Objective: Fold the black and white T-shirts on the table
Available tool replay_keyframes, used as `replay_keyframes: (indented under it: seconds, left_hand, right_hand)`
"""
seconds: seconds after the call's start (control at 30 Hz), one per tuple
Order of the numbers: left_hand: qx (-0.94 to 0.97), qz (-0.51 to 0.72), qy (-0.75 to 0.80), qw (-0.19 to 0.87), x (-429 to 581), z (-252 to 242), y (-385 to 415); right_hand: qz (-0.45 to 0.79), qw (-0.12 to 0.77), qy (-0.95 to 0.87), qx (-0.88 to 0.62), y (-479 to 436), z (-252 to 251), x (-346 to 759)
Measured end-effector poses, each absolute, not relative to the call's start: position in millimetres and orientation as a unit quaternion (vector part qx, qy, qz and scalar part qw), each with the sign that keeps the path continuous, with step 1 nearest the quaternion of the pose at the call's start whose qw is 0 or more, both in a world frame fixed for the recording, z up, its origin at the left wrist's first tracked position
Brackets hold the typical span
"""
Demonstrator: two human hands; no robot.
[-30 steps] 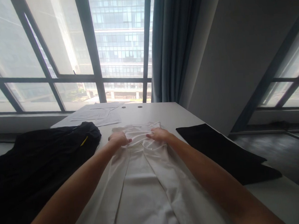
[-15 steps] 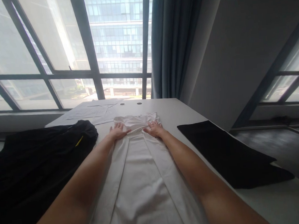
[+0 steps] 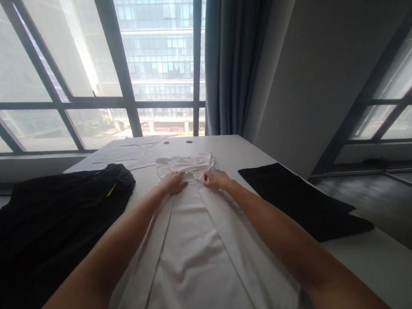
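White worktop (image 3: 223, 146) under white garment (image 3: 193, 249). Right hand (image 3: 215, 179), flat earlier, now curls, apparently pinching garment's far part; left hand (image 3: 174, 182) half-curled there, grip unclear. Likely adjusting folds.

White table (image 3: 223, 146) | centre: white fabric (image 3: 191, 240) | left: black fabric (image 3: 62, 216) | right: black panel (image 3: 301, 204) | far: seemingly papers (image 3: 121, 154)
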State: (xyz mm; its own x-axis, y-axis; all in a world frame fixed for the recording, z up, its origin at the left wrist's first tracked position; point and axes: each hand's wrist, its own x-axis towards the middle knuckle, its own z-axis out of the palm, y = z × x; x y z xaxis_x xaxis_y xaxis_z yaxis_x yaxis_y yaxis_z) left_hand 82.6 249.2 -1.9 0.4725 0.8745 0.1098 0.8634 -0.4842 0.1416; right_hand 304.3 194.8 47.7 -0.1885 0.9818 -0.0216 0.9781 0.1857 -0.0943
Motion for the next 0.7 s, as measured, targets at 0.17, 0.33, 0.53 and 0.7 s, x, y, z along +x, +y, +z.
replay_keyframes:
  seconds: [0.17, 0.33, 0.53, 0.7]
  left_hand:
    - [0.842, 0.053, 0.537, 0.035, 80, -6, 241]
    - [0.843, 0.064, 0.533, 0.034, 78, -9, 244]
    - [0.828, 0.083, 0.554, 0.007, 79, -5, 237]
    - [0.756, 0.024, 0.651, 0.068, 79, 1, 230]
  right_hand:
    - [0.024, 0.022, -0.727, -0.686, 175, 69, 327]
    - [0.057, -0.082, -0.740, -0.666, 164, 72, 333]
    - [0.023, -0.013, -0.739, -0.673, 178, 65, 320]
    - [0.121, -0.009, -0.760, -0.639, 193, 38, 292]
